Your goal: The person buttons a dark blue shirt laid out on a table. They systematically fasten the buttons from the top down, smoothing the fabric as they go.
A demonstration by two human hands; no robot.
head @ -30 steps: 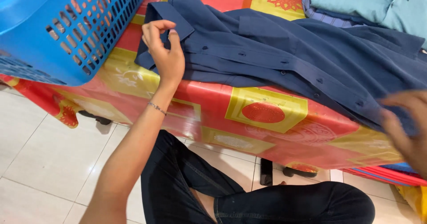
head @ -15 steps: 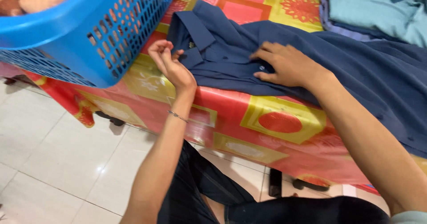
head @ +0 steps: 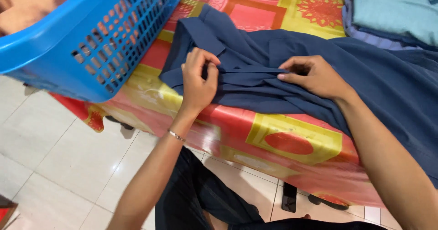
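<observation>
Head view: navy shirt [head: 319,88] spread across the bench [head: 292,141], centre to right of frame, collar end toward upper left; left hand [head: 198,81] pinching the button edge near the collar, fingers closed on cloth; right hand [head: 315,77] gripping the same edge just right of centre. Risk: the shirt's lower part hangs near the bench's front edge and a tug could slide it to the tiled floor [head: 64,166]; blue basket [head: 91,43] at upper left crowds the collar, could snag it.
</observation>
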